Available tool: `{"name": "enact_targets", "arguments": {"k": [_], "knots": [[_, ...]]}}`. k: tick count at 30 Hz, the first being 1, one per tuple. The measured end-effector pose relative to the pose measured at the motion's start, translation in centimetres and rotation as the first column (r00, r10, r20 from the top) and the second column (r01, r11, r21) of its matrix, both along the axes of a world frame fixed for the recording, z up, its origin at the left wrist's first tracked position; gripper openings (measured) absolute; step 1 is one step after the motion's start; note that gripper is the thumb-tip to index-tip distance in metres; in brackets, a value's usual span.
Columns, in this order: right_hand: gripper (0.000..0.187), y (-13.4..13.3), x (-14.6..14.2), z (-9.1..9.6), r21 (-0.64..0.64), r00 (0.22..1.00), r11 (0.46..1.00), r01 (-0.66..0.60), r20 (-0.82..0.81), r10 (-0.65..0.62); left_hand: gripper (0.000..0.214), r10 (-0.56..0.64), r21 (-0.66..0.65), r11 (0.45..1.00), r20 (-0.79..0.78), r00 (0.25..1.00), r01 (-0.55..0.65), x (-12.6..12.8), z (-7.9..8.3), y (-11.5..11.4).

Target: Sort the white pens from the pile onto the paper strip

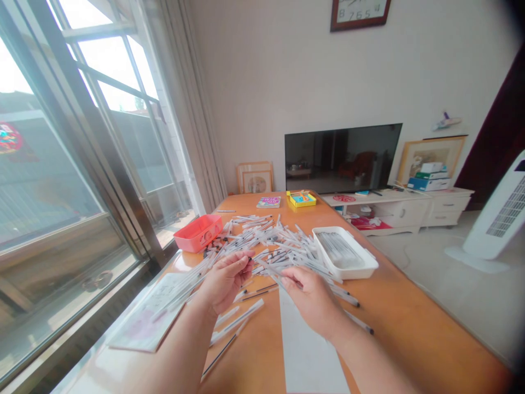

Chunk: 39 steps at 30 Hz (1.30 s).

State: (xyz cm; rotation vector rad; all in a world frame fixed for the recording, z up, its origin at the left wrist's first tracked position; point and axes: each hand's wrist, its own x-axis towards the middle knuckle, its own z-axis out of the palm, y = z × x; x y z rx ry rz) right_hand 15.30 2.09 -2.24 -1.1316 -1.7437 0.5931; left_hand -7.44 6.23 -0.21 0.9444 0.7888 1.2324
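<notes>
My left hand (232, 276) pinches a small black pen cap (250, 258) between thumb and fingertips. Across from it, my right hand (309, 293) is closed on a pale pen barrel (268, 268) that points toward the cap; the two are apart. Beneath and beyond both hands spreads a loose heap of white pen parts (283, 238), some with black ends. Several barrels and thin dark refills (221, 355) lie near my left forearm. Below my right hand, a long white sheet (307, 350) runs toward me.
A red plastic basket (191, 235) stands left of the heap, a white tray (361, 268) of refill-like sticks right of it. A booklet (143, 328) with pens on it lies at left. A yellow box (302, 201) and colourful book (268, 202) sit at the wooden table's (402, 328) far end.
</notes>
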Motion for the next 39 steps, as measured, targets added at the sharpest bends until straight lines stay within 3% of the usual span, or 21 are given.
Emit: {"name": "enact_targets", "arguments": {"k": [8,17,39], "knots": [[0.02,-0.14,0.03,0.29,0.004,0.999,1.0,-0.014,0.032,0.014,0.016,-0.018,0.07,0.997,-0.099,0.995,0.025,0.04,0.02,-0.13],[0.019,-0.21,-0.1,0.11,0.01,0.994,1.0,0.013,0.107,-0.014,0.023,-0.002,0.123,0.992,-0.263,0.965,0.036,-0.02,0.14,-0.12],[0.019,-0.59,-0.32,0.52,0.016,0.99,0.999,0.029,0.138,-0.031,0.024,0.03,0.167,0.986,-0.336,0.941,0.028,-0.37,-0.28,0.11]]}}
